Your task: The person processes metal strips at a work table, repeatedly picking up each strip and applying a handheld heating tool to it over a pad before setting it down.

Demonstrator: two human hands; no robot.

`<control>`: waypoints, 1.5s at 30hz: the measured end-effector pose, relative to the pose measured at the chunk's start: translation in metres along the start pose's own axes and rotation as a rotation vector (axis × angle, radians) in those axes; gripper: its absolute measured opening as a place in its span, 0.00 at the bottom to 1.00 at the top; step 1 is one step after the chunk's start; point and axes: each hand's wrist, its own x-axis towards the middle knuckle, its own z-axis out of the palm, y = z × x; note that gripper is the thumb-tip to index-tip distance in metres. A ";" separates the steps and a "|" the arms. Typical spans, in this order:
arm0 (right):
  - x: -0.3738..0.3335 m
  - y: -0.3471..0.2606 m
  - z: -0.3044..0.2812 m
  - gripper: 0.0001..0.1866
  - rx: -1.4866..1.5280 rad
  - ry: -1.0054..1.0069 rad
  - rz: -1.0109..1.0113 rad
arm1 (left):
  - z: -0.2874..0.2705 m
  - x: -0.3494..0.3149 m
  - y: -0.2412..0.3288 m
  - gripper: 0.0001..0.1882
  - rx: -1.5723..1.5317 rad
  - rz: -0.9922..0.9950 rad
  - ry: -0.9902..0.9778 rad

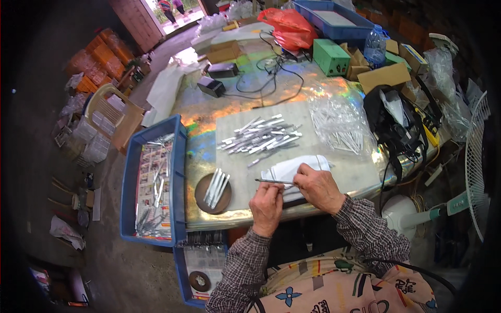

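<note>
Both hands, left hand [266, 204] and right hand [319, 187], pinch one thin metal strip [275, 181] over folded white cloth [292, 169]. Shiny strip pile [258, 136] lies far; round brown dish [213, 193] left.

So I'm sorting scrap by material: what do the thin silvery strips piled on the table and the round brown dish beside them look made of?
The thin silvery strips look like bright metal: they glint, with straight, flat edges. The round brown dish has a dull, matte surface, perhaps wood or plastic; the view leaves that open.

View: we look steeply down from head height onto the table [334, 180].
Nearness: close above the table's near edge.
Facing: toward its far edge.
</note>
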 end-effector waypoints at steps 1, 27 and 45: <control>-0.001 -0.001 0.000 0.04 0.006 0.015 -0.007 | 0.000 -0.001 -0.001 0.07 0.029 0.014 0.007; 0.015 0.000 -0.030 0.12 0.234 0.173 0.048 | 0.002 0.004 0.001 0.07 0.033 0.086 0.033; 0.001 -0.001 -0.032 0.12 0.321 0.167 0.114 | -0.002 0.000 0.002 0.07 0.037 0.056 0.028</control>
